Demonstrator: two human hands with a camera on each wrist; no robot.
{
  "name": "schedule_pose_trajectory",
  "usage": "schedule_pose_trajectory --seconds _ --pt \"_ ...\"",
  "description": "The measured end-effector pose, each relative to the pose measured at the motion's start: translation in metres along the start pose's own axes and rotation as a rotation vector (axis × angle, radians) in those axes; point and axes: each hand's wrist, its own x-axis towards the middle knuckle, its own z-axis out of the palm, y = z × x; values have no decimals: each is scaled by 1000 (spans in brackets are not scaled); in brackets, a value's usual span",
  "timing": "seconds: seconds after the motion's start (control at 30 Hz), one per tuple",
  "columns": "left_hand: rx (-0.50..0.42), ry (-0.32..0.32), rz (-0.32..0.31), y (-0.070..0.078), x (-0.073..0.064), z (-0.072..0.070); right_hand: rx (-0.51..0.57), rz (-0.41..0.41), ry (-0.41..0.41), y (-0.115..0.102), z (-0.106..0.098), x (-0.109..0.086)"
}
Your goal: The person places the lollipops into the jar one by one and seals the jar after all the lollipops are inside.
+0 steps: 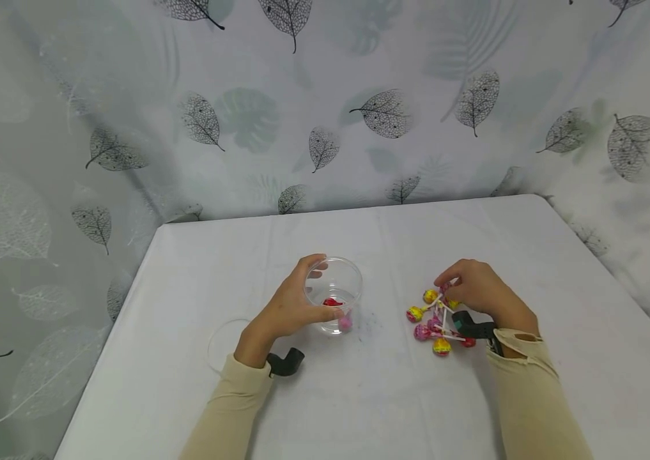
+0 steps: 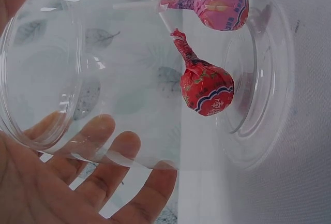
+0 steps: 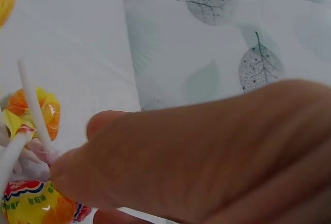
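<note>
My left hand [image 1: 292,303] grips a clear plastic jar [image 1: 333,279], thumb on the near side and fingers round the far side. Inside it lie a red lollipop [image 2: 207,88] and a pink lollipop [image 2: 222,5], their white sticks toward the mouth. Over a pile of wrapped lollipops, my right hand [image 1: 482,291] pinches a pink lollipop [image 1: 445,289] between thumb and fingers; its head is mostly hidden by the hand. Close by the thumb, a yellow and orange lollipop [image 3: 33,203] shows in the right wrist view.
A clear round lid [image 1: 209,348] lies on the white table [image 1: 382,396], left of the jar and partly behind the left wrist. More lollipops spread toward the near side, among them a yellow one [image 1: 441,347]. A leaf-patterned curtain [image 1: 325,96] stands behind the table.
</note>
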Motion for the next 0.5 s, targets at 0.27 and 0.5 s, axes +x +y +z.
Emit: schedule_pose_trajectory --seconds 0.27,0.5 --pt "-3 -4 -2 -3 0 1 -65 36 -56 4 8 9" --pt "-4 8 0 -3 -1 0 -123 -18 18 9 12 12"
